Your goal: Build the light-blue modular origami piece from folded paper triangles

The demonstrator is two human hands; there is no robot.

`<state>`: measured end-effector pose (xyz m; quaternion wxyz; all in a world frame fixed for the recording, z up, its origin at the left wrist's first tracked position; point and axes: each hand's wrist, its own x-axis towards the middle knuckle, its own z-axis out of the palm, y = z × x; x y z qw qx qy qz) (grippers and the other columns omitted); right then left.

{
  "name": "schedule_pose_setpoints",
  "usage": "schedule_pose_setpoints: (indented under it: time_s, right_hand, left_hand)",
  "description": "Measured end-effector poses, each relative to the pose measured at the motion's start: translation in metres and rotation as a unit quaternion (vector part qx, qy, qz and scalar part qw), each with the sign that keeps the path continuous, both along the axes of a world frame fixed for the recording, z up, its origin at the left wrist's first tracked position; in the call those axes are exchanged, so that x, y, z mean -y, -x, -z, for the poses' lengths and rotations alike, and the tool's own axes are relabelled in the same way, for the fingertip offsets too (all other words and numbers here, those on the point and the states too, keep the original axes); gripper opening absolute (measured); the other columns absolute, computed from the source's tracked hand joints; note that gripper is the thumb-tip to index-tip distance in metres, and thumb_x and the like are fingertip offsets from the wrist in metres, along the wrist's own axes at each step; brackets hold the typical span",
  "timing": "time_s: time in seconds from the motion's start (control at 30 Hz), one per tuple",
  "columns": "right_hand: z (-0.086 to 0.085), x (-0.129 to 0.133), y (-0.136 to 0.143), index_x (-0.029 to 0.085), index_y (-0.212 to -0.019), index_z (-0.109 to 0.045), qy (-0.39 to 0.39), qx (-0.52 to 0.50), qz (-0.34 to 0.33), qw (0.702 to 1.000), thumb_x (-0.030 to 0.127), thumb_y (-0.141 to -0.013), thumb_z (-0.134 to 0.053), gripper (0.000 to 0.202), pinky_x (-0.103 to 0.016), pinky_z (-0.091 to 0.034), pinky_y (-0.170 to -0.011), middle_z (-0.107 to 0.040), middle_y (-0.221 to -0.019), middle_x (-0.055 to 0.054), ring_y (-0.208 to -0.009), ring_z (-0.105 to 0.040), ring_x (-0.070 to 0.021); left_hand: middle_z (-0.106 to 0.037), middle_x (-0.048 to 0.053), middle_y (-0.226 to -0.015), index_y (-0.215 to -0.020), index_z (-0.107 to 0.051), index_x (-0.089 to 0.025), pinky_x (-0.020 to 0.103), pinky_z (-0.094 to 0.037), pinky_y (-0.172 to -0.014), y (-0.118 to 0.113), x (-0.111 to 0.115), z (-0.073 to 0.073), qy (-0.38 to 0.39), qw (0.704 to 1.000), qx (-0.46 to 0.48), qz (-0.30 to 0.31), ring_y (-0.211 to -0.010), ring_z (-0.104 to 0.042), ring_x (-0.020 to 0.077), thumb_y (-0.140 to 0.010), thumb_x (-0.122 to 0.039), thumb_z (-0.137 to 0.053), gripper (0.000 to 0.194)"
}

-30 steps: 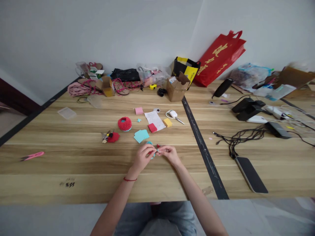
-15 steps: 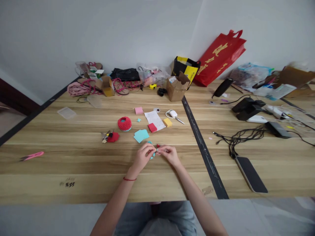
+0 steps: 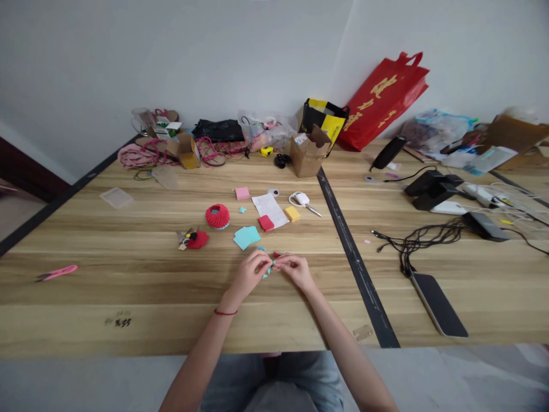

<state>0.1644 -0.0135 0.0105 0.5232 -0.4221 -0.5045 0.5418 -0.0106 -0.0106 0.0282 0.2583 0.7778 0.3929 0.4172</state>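
Observation:
My left hand and my right hand meet above the near middle of the table, fingertips pinched together on a small folded blue paper piece. The fingers cover most of it. Several little blue paper pieces lie just under my hands, and a bit of red paper shows behind them. Beyond my left hand is a stack of light blue paper sheets. Farther left stands a round red folded-paper bowl with a blue base.
Red, yellow and pink paper stacks lie around a written sheet. White-handled scissors are at its right, pink snips far left. Cables and a black power bank occupy the right side. Bags and boxes line the wall.
Both hands stay in nearly the same place, still pinching the small blue piece. Only tiny finger movement and a very slight shift of the view show.

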Motion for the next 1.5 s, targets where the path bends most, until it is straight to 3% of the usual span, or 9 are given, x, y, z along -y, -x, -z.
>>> schedule_pose_setpoints:
  time_s: [0.1,0.23,0.43,0.53,0.7,1.0,1.23,1.5]
  right_hand:
    - [0.004,-0.002,0.001,0.022,-0.072,-0.074,0.073,-0.066,-0.029,0.995,0.035,-0.061,-0.080,0.018,-0.032,-0.055,-0.067,-0.073,-0.070,-0.004,-0.065,-0.068,-0.0194]
    - [0.011,-0.004,0.002,0.018,-0.069,-0.072,0.172,-0.158,-0.072,0.970,0.036,-0.057,-0.083,0.024,-0.026,-0.054,-0.059,-0.071,-0.060,-0.001,-0.054,-0.065,-0.0139]
    - [0.019,-0.003,-0.001,0.016,-0.075,-0.071,0.273,-0.261,-0.110,0.919,0.021,-0.054,-0.085,0.025,-0.018,-0.054,-0.063,-0.071,-0.068,0.001,-0.058,-0.065,-0.0076]
    - [0.023,-0.003,-0.003,0.018,-0.072,-0.071,0.293,-0.275,-0.112,0.909,0.020,-0.054,-0.085,0.022,-0.017,-0.055,-0.064,-0.070,-0.069,0.003,-0.060,-0.065,-0.0068]
    - [0.030,-0.007,-0.005,0.016,-0.070,-0.071,0.297,-0.268,-0.132,0.907,0.019,-0.053,-0.085,0.023,-0.014,-0.053,-0.059,-0.070,-0.065,0.002,-0.055,-0.062,-0.0054]
    - [0.027,-0.010,-0.008,0.015,-0.069,-0.071,0.264,-0.238,-0.137,0.924,0.020,-0.053,-0.086,0.022,-0.015,-0.049,-0.054,-0.069,-0.062,0.001,-0.051,-0.060,-0.0057]
    - [0.026,-0.006,-0.001,0.015,-0.068,-0.071,0.262,-0.257,-0.119,0.923,0.020,-0.052,-0.086,0.023,-0.014,-0.049,-0.055,-0.070,-0.064,0.001,-0.053,-0.061,-0.0056]
    - [0.020,-0.007,-0.001,0.016,-0.065,-0.071,0.251,-0.243,-0.093,0.932,0.023,-0.052,-0.086,0.020,-0.014,-0.048,-0.052,-0.067,-0.058,0.002,-0.048,-0.057,-0.0047]
  left_hand:
    - [-0.061,0.006,-0.091,-0.085,-0.060,-0.020,0.030,-0.052,-0.076,-0.001,0.002,0.002,-0.032,0.999,-0.019,-0.009,-0.087,-0.061,0.0166,-0.090,-0.022,-0.048,0.013]
    - [-0.065,0.006,-0.090,-0.086,-0.061,-0.019,0.030,-0.052,-0.076,-0.002,0.006,0.008,-0.143,0.986,-0.080,-0.032,-0.085,-0.063,0.0165,-0.090,-0.019,-0.049,0.013]
    - [-0.068,0.006,-0.087,-0.098,-0.059,-0.015,0.027,-0.052,-0.073,0.000,0.012,0.006,-0.323,0.931,-0.168,-0.029,-0.083,-0.065,0.0150,-0.089,-0.011,-0.050,0.014]
    - [-0.068,0.006,-0.088,-0.103,-0.057,-0.013,0.027,-0.052,-0.070,0.001,0.013,0.006,-0.367,0.913,-0.176,-0.018,-0.083,-0.065,0.0149,-0.087,-0.009,-0.052,0.017]
    - [-0.069,0.006,-0.093,-0.108,-0.056,-0.015,0.029,-0.051,-0.071,0.003,0.012,0.010,-0.361,0.912,-0.194,0.001,-0.087,-0.065,0.0159,-0.088,-0.009,-0.050,0.021]
    - [-0.069,0.006,-0.090,-0.098,-0.059,-0.016,0.029,-0.050,-0.071,0.004,0.009,0.008,-0.344,0.919,-0.193,-0.001,-0.082,-0.065,0.0159,-0.088,-0.009,-0.050,0.015]
    - [-0.070,0.004,-0.083,-0.097,-0.059,-0.016,0.028,-0.048,-0.065,0.001,0.011,0.004,-0.364,0.914,-0.176,-0.028,-0.075,-0.066,0.0146,-0.087,-0.010,-0.053,0.013]
    - [-0.071,0.005,-0.090,-0.096,-0.061,-0.018,0.029,-0.048,-0.070,0.001,0.008,0.005,-0.325,0.927,-0.185,-0.027,-0.082,-0.066,0.0153,-0.090,-0.011,-0.048,0.017]
